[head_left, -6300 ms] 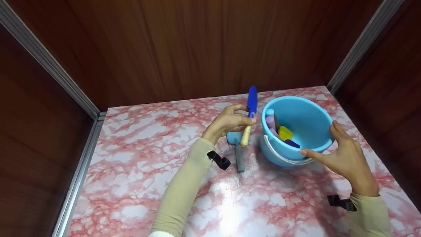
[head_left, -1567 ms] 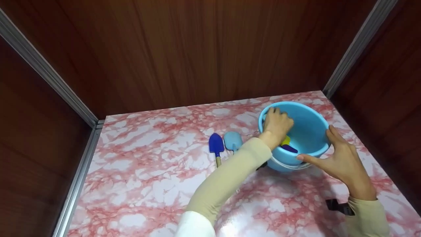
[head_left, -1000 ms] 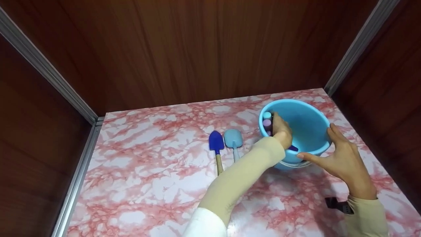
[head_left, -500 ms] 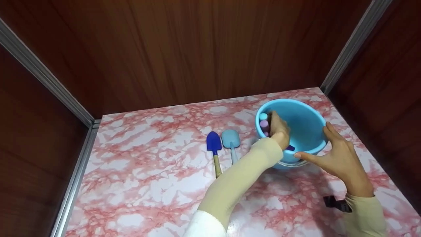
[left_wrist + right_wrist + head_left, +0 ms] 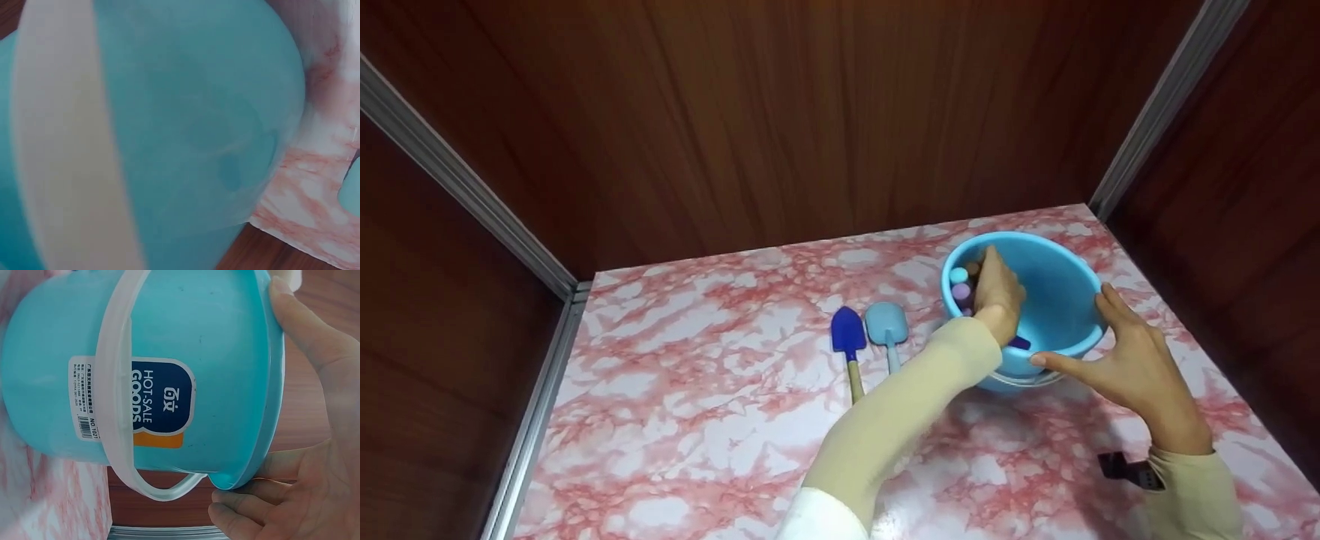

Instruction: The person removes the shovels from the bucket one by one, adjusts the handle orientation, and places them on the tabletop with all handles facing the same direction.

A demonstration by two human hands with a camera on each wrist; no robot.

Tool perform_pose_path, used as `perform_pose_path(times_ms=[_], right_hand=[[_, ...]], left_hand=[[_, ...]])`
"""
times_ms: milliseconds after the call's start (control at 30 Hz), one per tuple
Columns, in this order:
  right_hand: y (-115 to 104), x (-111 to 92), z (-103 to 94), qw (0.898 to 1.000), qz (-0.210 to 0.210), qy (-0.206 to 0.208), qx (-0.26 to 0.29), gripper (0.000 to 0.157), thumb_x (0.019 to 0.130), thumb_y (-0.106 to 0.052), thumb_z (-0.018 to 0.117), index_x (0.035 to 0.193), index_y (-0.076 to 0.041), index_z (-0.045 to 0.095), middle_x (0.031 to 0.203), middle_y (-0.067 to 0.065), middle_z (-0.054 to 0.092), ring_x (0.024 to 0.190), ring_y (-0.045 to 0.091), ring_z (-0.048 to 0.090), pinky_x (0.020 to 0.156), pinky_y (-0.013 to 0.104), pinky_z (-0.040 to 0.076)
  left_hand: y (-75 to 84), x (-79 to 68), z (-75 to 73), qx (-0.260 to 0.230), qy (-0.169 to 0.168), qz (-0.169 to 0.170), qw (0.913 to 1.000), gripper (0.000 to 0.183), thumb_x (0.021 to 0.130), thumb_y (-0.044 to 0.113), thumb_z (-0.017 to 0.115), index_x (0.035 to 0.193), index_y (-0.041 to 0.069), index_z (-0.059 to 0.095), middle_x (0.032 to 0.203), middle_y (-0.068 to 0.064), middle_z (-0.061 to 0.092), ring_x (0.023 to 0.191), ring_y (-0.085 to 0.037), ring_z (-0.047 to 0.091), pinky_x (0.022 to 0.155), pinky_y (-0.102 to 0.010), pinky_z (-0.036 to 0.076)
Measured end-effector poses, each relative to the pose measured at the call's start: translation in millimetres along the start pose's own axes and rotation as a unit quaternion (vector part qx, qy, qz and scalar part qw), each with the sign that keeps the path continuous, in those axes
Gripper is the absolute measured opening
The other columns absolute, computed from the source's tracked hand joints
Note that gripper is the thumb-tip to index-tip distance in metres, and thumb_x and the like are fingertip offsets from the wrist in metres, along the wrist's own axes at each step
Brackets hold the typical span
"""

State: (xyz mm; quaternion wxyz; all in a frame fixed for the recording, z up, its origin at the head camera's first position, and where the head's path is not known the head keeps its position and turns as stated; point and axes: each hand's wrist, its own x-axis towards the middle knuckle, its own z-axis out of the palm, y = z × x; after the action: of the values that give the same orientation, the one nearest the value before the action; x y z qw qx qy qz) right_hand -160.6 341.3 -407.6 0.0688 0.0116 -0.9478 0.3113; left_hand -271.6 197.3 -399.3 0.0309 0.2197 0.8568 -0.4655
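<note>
A light blue bucket (image 5: 1057,292) stands at the right of the table. My right hand (image 5: 1140,367) grips its rim, thumb at the near side and fingers round the right; the right wrist view shows this hand (image 5: 304,455) too. My left hand (image 5: 997,296) reaches down inside the bucket, fingertips hidden, so I cannot tell what it holds. Beside it, handles with a turquoise end (image 5: 958,275) and a lilac end (image 5: 961,291) lean on the left wall. A dark purple piece (image 5: 1020,343) lies at the bottom. The left wrist view is filled by the bucket's outside (image 5: 197,112).
Left of the bucket a blue trowel (image 5: 848,330) with a wooden handle and a light blue shovel (image 5: 887,324) lie side by side, partly under my left forearm. A white bail handle (image 5: 115,382) hangs on the bucket. Wood panels (image 5: 772,127) enclose the marbled table.
The blue trowel went from my left hand to the table beside the light blue shovel. My left hand then moved into the bucket and deeper, covering the yellow piece. The right hand keeps its grip.
</note>
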Motion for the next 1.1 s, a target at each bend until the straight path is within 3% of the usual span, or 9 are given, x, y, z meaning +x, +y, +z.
perform_pose_path(times_ms=[167,333,433,500,667,900,1000,1033,1100], right_hand=[[2.4,-1.5,4.1,1.000,0.000,-0.004,0.005,0.131,0.075,-0.060,0.093,0.167,0.000,0.021,0.175,0.027,0.014,0.147,0.066,0.034,0.106,0.081,0.035],[5.1,-3.7,4.4,1.000,0.003,-0.003,0.003,0.130,0.075,-0.059,0.094,0.167,0.001,0.023,0.175,0.025,0.014,0.149,0.065,0.031,0.107,0.082,0.032],[6.4,-5.6,3.6,1.000,0.009,-0.005,0.005,0.130,0.075,-0.059,0.094,0.166,0.002,0.024,0.175,0.025,0.014,0.150,0.064,0.029,0.109,0.083,0.031],[6.9,-6.4,2.0,1.000,0.011,-0.004,0.007,0.130,0.075,-0.058,0.094,0.166,0.002,0.024,0.175,0.026,0.014,0.151,0.063,0.028,0.109,0.082,0.030],[5.4,-2.4,-2.4,1.000,0.012,-0.003,0.007,0.129,0.076,-0.059,0.093,0.166,0.002,0.024,0.174,0.029,0.015,0.150,0.064,0.029,0.109,0.082,0.031],[1.4,0.6,-0.6,1.000,0.014,-0.010,0.008,0.127,0.078,-0.060,0.091,0.168,-0.002,0.022,0.175,0.028,0.014,0.149,0.065,0.030,0.106,0.082,0.034],[1.1,-0.1,0.5,1.000,0.020,-0.017,0.003,0.127,0.079,-0.060,0.090,0.168,-0.003,0.021,0.175,0.028,0.013,0.149,0.066,0.031,0.105,0.082,0.034],[1.0,-0.3,0.8,1.000,0.022,-0.018,0.001,0.127,0.079,-0.061,0.090,0.169,-0.004,0.020,0.175,0.028,0.013,0.148,0.066,0.031,0.104,0.082,0.035],[0.5,-0.6,1.4,1.000,0.026,-0.018,-0.002,0.128,0.078,-0.062,0.089,0.169,-0.004,0.020,0.175,0.028,0.013,0.148,0.067,0.030,0.103,0.083,0.035]], left_hand=[[-7.5,-5.5,-3.5,-0.014,-0.003,0.000,0.9999,0.045,0.106,0.056,0.049,0.146,0.036,0.052,0.111,0.005,0.059,0.099,-0.023,0.055,0.098,-0.040,0.048],[-20.7,-10.0,-6.9,-0.062,-0.003,-0.002,0.9981,0.040,0.107,0.046,0.058,0.146,0.040,0.053,0.116,0.007,0.061,0.102,-0.018,0.057,0.096,-0.037,0.046],[-30.6,-12.7,-6.3,-0.124,0.013,-0.006,0.9922,0.034,0.107,0.041,0.060,0.141,0.042,0.059,0.119,0.011,0.065,0.104,-0.013,0.060,0.097,-0.035,0.043],[-38.4,-14.2,-5.2,-0.190,0.025,-0.007,0.9815,0.031,0.107,0.040,0.060,0.138,0.043,0.063,0.120,0.014,0.068,0.107,-0.011,0.060,0.099,-0.035,0.041],[-62.1,-19.5,2.3,-0.340,0.036,0.005,0.9398,0.033,0.107,0.038,0.064,0.140,0.041,0.061,0.123,0.015,0.069,0.114,-0.010,0.061,0.109,-0.036,0.040],[-88.8,-34.1,21.5,-0.468,0.036,0.033,0.8822,0.040,0.102,0.033,0.072,0.140,0.029,0.061,0.113,0.007,0.064,0.108,-0.013,0.058,0.103,-0.035,0.046],[-98.6,-39.8,31.4,-0.536,0.032,0.039,0.8429,0.036,0.103,0.032,0.072,0.137,0.025,0.061,0.106,0.005,0.061,0.102,-0.012,0.058,0.097,-0.032,0.048],[-101.9,-41.0,34.7,-0.562,0.028,0.041,0.8255,0.033,0.104,0.031,0.071,0.134,0.024,0.061,0.103,0.004,0.059,0.098,-0.011,0.058,0.094,-0.031,0.049],[-108.9,-42.4,42.2,-0.620,0.022,0.049,0.7827,0.024,0.105,0.028,0.070,0.127,0.020,0.063,0.096,0.002,0.057,0.088,-0.011,0.057,0.087,-0.028,0.051]])
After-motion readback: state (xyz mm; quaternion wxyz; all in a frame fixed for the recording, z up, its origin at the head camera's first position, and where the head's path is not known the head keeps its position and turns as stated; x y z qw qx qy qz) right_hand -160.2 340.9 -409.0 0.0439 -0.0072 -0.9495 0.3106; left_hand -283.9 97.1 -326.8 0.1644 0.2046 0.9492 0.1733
